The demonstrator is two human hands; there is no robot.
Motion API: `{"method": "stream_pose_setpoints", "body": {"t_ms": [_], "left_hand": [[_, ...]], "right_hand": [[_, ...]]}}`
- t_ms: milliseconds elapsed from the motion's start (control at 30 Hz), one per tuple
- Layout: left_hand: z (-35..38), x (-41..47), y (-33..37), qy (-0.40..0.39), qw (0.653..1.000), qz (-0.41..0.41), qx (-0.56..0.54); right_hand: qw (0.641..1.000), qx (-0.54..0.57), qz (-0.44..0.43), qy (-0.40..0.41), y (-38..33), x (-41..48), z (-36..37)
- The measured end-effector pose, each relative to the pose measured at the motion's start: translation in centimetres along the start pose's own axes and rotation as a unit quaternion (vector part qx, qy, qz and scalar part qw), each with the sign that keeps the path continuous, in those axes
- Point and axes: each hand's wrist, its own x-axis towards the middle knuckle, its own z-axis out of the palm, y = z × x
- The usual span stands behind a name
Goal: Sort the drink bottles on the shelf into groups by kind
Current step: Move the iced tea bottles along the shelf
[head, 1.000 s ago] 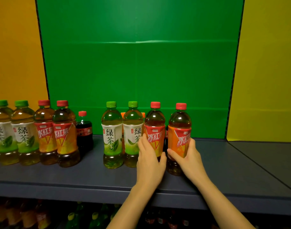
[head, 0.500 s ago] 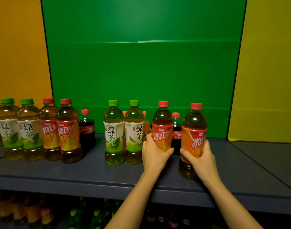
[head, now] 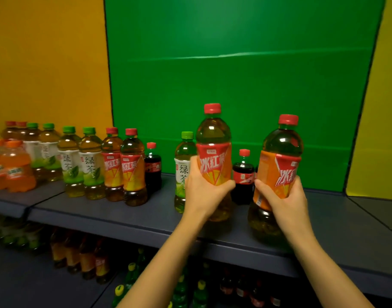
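My left hand (head: 202, 192) grips a red-capped iced tea bottle (head: 214, 150), lifted off the grey shelf (head: 146, 216). My right hand (head: 284, 201) grips a second iced tea bottle (head: 279, 156), also raised toward me. Behind them stand a green-capped green tea bottle (head: 182, 165), partly hidden by my left hand, and a small cola bottle (head: 242, 174). Farther left on the shelf stand two iced tea bottles (head: 123, 165), another cola bottle (head: 152, 167), several green tea bottles (head: 81, 161) and orange soda bottles (head: 10, 165).
A green back panel (head: 235, 74) rises behind the shelf, with an orange panel (head: 46, 63) to the left and a yellow one (head: 381, 130) to the right. A lower shelf holds more bottles (head: 83, 256). The shelf's right part (head: 346, 218) is bare.
Both hands have lifted their iced tea bottles up off the shelf and toward me. The view has shifted right and closer, uncovering the cola bottle behind them.
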Motion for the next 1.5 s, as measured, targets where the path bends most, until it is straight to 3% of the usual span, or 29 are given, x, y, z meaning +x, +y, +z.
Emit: {"method": "stream_pose_setpoints", "body": {"t_ms": [467, 933, 1233, 1500], "left_hand": [[-24.6, -0.9, -2.1, 0.156, 0.980, -0.036, 0.117], [-49.5, -3.9, -6.7, 0.208, 0.951, -0.083, 0.214], [-59.8, -2.8, -9.8, 0.250, 0.930, -0.096, 0.251], [-66.9, 2.9, -15.8, 0.245, 0.933, -0.081, 0.253]], "right_hand": [[0.981, 0.085, 0.007, -0.173, -3.1, -5.7, 18.9], [0.960, 0.141, 0.038, -0.240, -8.4, -16.2, 41.2], [0.943, 0.144, 0.032, -0.298, -10.0, -19.3, 53.6], [0.941, 0.150, 0.017, -0.304, -9.3, -18.4, 64.4]]}}
